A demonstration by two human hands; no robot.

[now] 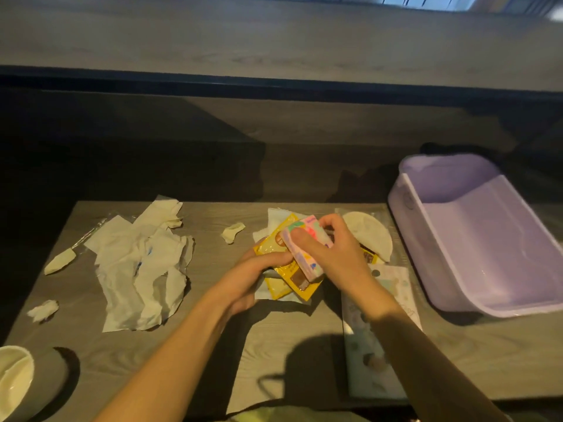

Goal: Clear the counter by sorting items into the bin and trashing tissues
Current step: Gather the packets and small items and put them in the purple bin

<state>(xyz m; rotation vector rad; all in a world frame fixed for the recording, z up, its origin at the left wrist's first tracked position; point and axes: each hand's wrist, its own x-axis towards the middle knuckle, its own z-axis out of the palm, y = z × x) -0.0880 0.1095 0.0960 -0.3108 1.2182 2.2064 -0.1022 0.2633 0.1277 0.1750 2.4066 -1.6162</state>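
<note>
While both hands (292, 263) grip packets (285, 263), grey counter (213, 345), tissues (143, 269), lilac bin (475, 236)

Much of the pile sits under the hands, and the edges cut things off.

The right hand (332, 254) covers the middle of the pink box (307, 254), so its print cannot be read. The left hand (259, 269) hides part of the yellow packets (292, 278), whose labels are too blurred to make out. The round pad (370, 236) is partly behind the right hand. The white cup (15, 379) is cropped at the left edge, the purple bin (475, 239) at the right. A forearm crosses the patterned packet (365, 370).
</note>
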